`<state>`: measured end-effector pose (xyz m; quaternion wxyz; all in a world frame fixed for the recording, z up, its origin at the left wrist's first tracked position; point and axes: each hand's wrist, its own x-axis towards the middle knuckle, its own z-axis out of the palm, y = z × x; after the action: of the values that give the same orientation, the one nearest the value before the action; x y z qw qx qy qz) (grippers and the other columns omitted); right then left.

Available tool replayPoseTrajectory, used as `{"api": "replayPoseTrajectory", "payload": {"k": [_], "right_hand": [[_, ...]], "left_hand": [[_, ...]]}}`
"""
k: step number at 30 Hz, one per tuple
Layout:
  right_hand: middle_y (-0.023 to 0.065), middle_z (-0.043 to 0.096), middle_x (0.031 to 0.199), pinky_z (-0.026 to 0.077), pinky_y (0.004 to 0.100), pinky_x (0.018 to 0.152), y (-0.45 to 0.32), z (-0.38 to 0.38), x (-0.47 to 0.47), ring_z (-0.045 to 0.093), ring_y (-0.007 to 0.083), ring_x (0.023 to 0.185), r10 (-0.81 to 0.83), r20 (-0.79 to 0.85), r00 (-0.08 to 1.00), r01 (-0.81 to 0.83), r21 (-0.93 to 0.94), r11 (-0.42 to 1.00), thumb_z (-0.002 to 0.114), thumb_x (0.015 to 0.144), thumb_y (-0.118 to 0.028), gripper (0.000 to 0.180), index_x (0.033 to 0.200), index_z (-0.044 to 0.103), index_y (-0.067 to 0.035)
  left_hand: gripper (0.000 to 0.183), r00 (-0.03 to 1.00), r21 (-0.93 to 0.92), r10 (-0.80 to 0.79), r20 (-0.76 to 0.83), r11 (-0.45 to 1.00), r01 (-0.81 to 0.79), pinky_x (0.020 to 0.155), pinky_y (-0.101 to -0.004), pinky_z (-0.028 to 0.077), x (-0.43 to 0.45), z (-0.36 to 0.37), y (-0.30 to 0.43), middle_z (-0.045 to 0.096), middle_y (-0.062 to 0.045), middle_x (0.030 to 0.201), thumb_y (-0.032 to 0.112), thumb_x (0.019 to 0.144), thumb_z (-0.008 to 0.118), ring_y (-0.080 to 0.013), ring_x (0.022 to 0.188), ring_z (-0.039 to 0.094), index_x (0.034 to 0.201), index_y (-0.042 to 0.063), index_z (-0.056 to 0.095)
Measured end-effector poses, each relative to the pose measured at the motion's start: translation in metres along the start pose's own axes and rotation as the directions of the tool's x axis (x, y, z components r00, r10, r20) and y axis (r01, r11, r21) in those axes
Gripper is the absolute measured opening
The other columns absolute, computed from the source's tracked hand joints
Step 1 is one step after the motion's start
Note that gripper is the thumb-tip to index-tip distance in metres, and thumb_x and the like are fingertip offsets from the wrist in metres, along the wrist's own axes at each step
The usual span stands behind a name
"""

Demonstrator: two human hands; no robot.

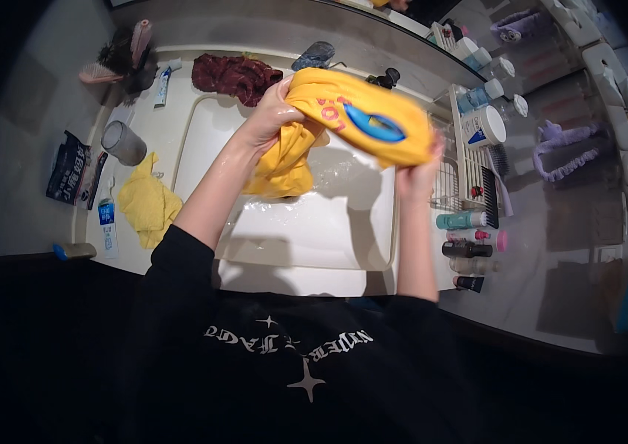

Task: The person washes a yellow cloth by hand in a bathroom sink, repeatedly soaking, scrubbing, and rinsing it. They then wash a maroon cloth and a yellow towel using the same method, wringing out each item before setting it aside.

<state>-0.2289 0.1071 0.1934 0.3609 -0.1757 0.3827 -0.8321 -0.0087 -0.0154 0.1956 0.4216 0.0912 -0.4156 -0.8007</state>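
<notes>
A yellow cloth garment (364, 94) with a blue print and pink lettering is stretched between my hands above a white rectangular sink (303, 233). My left hand (272, 119), wet, grips its left part. Below that hand, a bunched fold of the cloth hangs low over the basin. At the other end, my right hand (422, 169) holds the edge of the cloth, its fingers partly hidden and blurred. Water glistens on the bottom of the sink.
A dark red wet cloth (236, 77) lies on the back rim near the faucet (314, 55). Left stand a cup (123, 143), a pale yellow towel (148, 205) and a toothpaste tube (107, 227). Several bottles (466, 249) and a wire rack (446, 180) line the right.
</notes>
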Motion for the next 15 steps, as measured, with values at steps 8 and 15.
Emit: {"api": "replayPoseTrajectory", "payload": {"k": [8, 15], "right_hand": [[0.0095, 0.037, 0.142, 0.038, 0.0449, 0.104, 0.122, -0.074, -0.090, 0.037, 0.0240, 0.131, 0.646, 0.508, 0.570, -0.699, -0.114, 0.706, 0.070, 0.080, -0.040, 0.084, 0.144, 0.023, -0.011], [0.0145, 0.045, 0.135, 0.041, 0.0475, 0.099, 0.121, -0.070, 0.000, 0.044, 0.0302, 0.125, 0.766, 0.274, 0.582, -0.726, -0.251, 0.641, 0.061, 0.084, -0.049, 0.073, 0.139, 0.033, -0.007]], "left_hand": [[0.071, 0.962, -0.024, -0.115, 0.249, 0.992, 0.124, 0.098, -0.0429, 0.046, 0.008, 0.007, 0.009, 0.050, -0.027, 0.125, 0.015, 0.065, 0.060, -0.0342, 0.115, 0.053, 0.129, -0.009, 0.038], [0.061, 0.925, -0.132, -0.295, 0.239, 0.934, 0.332, 0.106, -0.0520, 0.034, 0.024, -0.033, 0.035, 0.053, -0.018, 0.113, 0.031, 0.072, 0.053, -0.0360, 0.117, 0.049, 0.120, -0.005, 0.044]]}}
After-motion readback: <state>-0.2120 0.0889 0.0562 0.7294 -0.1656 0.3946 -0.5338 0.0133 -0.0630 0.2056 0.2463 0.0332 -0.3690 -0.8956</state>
